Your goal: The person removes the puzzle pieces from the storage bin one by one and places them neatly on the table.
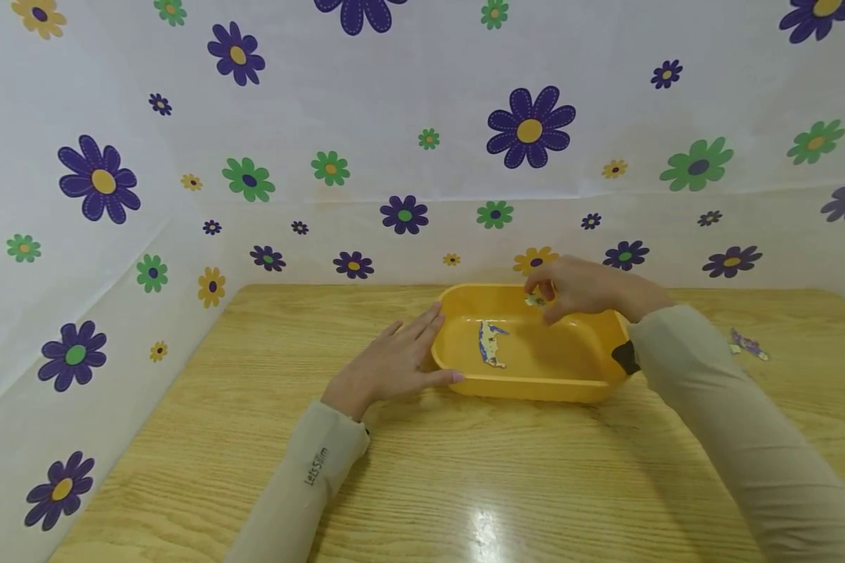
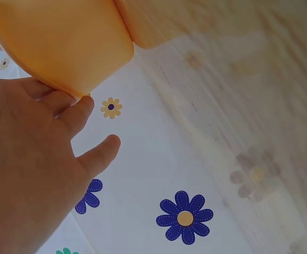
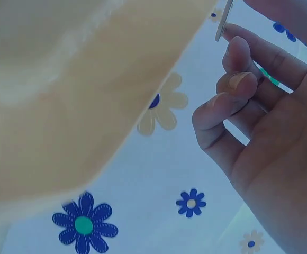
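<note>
A yellow plastic tub (image 1: 528,388) stands on the table. My left hand (image 1: 401,360) lies at its left end, fingers straight along the outer wall and thumb on the front rim; in the left wrist view, fingertips touch the tub's edge (image 2: 63,42). Above the tub's back part, my right hand (image 1: 580,285) pinches a small flat printed puzzle piece (image 1: 535,299) between thumb and fingers. The right wrist view shows that piece (image 3: 224,24) edge-on, thin and pale. On the tub's floor, toward the left, lies an irregular cream and blue printed piece (image 1: 490,344).
Right of the tub, small printed pieces (image 1: 749,344) lie on the wood-grain table (image 1: 408,469). A black patch (image 1: 625,358) shows at the tub's right end, beside the right sleeve. A white sheet with flowers (image 1: 366,102) hangs behind and to the left.
</note>
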Tool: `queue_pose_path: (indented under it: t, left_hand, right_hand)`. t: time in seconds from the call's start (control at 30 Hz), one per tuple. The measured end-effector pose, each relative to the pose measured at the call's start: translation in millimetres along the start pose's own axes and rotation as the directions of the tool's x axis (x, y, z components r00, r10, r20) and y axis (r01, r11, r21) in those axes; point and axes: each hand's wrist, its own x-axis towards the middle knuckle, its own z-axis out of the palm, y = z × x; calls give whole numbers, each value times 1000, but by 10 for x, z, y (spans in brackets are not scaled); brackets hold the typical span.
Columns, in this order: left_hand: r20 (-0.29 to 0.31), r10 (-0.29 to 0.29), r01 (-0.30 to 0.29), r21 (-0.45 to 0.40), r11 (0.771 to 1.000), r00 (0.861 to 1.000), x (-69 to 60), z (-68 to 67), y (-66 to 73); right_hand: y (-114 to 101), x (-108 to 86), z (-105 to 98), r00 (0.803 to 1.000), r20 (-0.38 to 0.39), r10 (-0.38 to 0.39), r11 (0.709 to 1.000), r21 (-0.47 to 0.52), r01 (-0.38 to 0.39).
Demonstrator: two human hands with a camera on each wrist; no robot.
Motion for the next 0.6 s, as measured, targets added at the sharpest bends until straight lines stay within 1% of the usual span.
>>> queue_pose_path:
  t: [0.13, 0.23, 0.3, 0.47, 0.6]
  left_hand:
    - [-4, 9, -9, 5, 1000, 1000, 2, -3, 8]
    - [-4, 10, -10, 4, 1000, 1000, 2, -1, 10]
    - [-4, 9, -9, 3, 1000, 1000, 1, 1, 9]
    - [-9, 7, -7, 4, 1000, 1000, 0, 2, 3]
    - [-11, 8, -8, 4, 1000, 1000, -2, -1, 1]
  right_hand:
    - [28, -71, -55, 1000, 5, 2, 1000, -4, -2]
    - [72, -126, -77, 1000, -5, -13, 1000, -19, 13]
    - [99, -164, -87, 1000, -18, -15, 1000, -12, 15]
    - [157, -253, -114, 999, -40, 1, 1000, 1, -1]
    - [182, -316, -136, 999, -46, 17, 1000, -21, -18]
